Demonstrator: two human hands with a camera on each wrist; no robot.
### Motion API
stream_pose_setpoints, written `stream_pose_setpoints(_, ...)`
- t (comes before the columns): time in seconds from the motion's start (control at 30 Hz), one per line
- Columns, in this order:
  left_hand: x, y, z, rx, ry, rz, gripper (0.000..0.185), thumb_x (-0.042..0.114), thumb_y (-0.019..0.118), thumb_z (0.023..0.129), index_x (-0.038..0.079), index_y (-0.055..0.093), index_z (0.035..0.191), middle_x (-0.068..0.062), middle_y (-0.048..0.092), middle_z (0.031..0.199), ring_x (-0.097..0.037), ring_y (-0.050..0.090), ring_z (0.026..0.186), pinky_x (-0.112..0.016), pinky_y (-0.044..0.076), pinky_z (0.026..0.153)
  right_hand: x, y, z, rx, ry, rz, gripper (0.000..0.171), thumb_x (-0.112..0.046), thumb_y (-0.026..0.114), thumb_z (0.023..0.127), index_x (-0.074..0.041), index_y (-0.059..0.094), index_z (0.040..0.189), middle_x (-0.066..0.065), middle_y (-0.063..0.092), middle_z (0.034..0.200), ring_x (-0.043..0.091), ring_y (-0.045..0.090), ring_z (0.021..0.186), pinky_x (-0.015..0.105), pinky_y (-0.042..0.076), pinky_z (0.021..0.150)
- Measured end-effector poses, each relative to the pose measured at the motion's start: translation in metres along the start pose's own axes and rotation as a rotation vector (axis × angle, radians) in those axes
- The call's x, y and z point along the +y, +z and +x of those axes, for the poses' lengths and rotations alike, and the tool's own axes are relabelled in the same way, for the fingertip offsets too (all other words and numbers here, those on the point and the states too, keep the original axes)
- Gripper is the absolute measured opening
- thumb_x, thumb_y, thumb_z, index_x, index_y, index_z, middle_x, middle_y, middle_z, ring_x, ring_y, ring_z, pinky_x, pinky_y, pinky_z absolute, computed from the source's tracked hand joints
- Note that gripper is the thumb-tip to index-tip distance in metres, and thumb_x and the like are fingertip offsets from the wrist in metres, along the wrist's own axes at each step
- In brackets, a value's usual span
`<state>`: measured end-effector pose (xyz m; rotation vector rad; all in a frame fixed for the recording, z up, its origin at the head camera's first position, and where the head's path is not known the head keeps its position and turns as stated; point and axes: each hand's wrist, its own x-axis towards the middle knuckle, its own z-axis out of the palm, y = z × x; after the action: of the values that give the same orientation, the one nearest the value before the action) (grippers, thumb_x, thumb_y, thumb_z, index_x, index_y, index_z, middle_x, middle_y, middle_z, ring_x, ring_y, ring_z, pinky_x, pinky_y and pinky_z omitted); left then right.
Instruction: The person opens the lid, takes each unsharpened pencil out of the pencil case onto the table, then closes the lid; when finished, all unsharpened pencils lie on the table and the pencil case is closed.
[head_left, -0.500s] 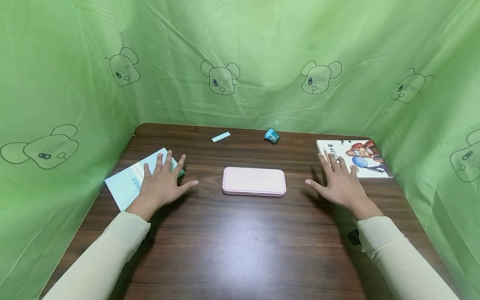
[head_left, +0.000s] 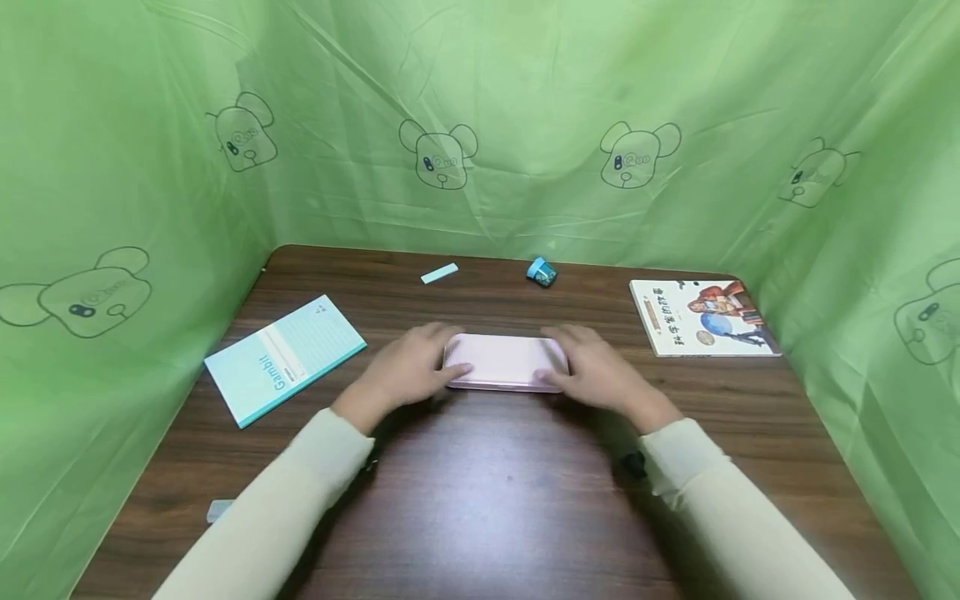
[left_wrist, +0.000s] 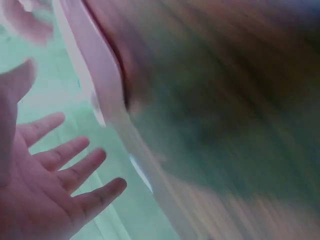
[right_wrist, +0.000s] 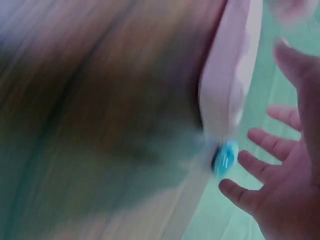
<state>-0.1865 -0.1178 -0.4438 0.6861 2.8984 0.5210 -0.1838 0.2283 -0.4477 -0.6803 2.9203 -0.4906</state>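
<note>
Pink case: the pink case [head_left: 506, 362] lies flat at the middle of your table [head_left: 480, 500], long side toward you, lid down.
Your left hand: your left hand [head_left: 408, 367] is at the left end of the case, thumb toward its near left corner. In the head view the hand is blurred, so you cannot tell whether it touches the case or is only just beside it.
Left fingers: in the left wrist view your fingers [left_wrist: 75, 165] are straight and spread apart, holding nothing.
Your right hand: your right hand [head_left: 592, 367] is at the right end of the case, blurred the same way; contact cannot be told.
Right fingers: in the right wrist view your fingers [right_wrist: 260, 165] are spread and only lightly bent, with nothing between them.
Notebook: a light blue notebook [head_left: 285, 357] lies to your left, turned at an angle, apart from your left hand.
Picture book: a picture book [head_left: 701, 317] lies at the right edge of the table, apart from your right hand.
Far edge: a small pale blue eraser [head_left: 439, 273] and a blue pencil sharpener [head_left: 542, 271] lie beyond the case, near the green curtain [head_left: 525, 100].
Sleeves: both your forearms are in cream sleeves [head_left: 300, 483].
</note>
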Motion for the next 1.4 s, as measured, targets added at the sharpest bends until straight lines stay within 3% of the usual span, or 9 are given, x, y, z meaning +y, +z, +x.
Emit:
stream_pose_setpoints(0.13,0.024,0.016,0.021,-0.104,0.084,0.108,0.093,0.06,0.075,0.103,0.02,0.034,0.177,-0.021,0.035,0.181,-0.046,0.035,0.167,-0.073,0.033,0.132,-0.023,0.021,0.015,-0.079,-0.101,-0.082,0.098,-0.057,0.077,0.1,-0.014,0.033,0.177,0.025,0.036,0.179,0.055,0.034,0.165,0.078,0.028,0.131)
stream_pose_setpoints(0.23,0.032,0.024,0.027,-0.151,0.097,0.161,0.098,0.055,0.077,0.101,0.021,0.027,0.179,-0.016,0.035,0.182,-0.041,0.033,0.169,-0.073,0.033,0.132,-0.029,0.029,0.018,-0.108,-0.104,-0.107,0.099,-0.051,0.078,0.099,-0.016,0.031,0.178,0.024,0.038,0.179,0.054,0.036,0.164,0.078,0.028,0.131)
stream_pose_setpoints(0.47,0.033,0.024,0.029,-0.116,0.124,0.188,0.104,0.044,0.085,0.097,0.019,0.026,0.179,-0.017,0.05,0.172,-0.039,0.047,0.161,-0.061,0.052,0.123,-0.029,0.03,0.022,-0.062,-0.131,-0.136,0.102,-0.051,0.082,0.094,-0.016,0.033,0.177,0.024,0.047,0.173,0.049,0.045,0.16,0.075,0.035,0.13)
stream_pose_setpoints(0.77,0.034,0.024,0.028,-0.142,0.108,0.18,0.099,0.048,0.082,0.099,0.023,0.027,0.178,-0.011,0.047,0.176,-0.038,0.048,0.159,-0.064,0.057,0.113,-0.028,0.024,0.021,-0.067,-0.154,-0.158,0.101,-0.055,0.081,0.094,-0.012,0.039,0.174,0.022,0.053,0.17,0.048,0.052,0.156,0.078,0.042,0.122)
stream_pose_setpoints(0.93,0.029,0.023,0.023,-0.111,0.111,0.167,0.105,0.055,0.085,0.096,0.022,0.027,0.176,-0.009,0.049,0.175,-0.036,0.049,0.16,-0.062,0.058,0.114,-0.021,0.009,0.025,-0.104,-0.207,0.015,0.087,-0.044,0.082,0.099,-0.009,0.046,0.17,0.021,0.06,0.164,0.043,0.064,0.145,0.068,0.051,0.12)
stream_pose_setpoints(1.1,0.02,0.015,0.019,-0.059,0.076,0.037,0.129,0.061,0.091,0.088,0.022,0.011,0.181,-0.015,0.043,0.177,-0.041,0.042,0.164,-0.062,0.048,0.126,-0.015,-0.009,0.033,-0.145,-0.175,0.213,0.063,-0.041,0.081,0.103,-0.011,0.065,0.156,0.014,0.074,0.149,0.033,0.073,0.133,0.056,0.057,0.117)
stream_pose_setpoints(1.27,0.012,0.003,0.014,-0.031,-0.042,-0.118,0.135,0.061,0.089,0.091,0.011,0.001,0.18,-0.02,0.028,0.184,-0.041,0.033,0.169,-0.059,0.036,0.135,-0.007,-0.018,0.037,-0.061,-0.083,0.35,0.041,-0.034,0.075,0.109,-0.013,0.074,0.145,0.009,0.079,0.138,0.031,0.074,0.132,0.056,0.06,0.113)
stream_pose_setpoints(1.4,0.009,0.005,0.011,-0.04,-0.1,-0.158,0.134,0.059,0.086,0.095,-0.003,0.001,0.177,-0.028,0.028,0.181,-0.041,0.034,0.169,-0.055,0.035,0.137,0.0,-0.02,0.043,0.021,0.008,0.478,0.039,-0.032,0.067,0.114,-0.01,0.072,0.146,0.012,0.077,0.142,0.034,0.073,0.134,0.057,0.061,0.111)
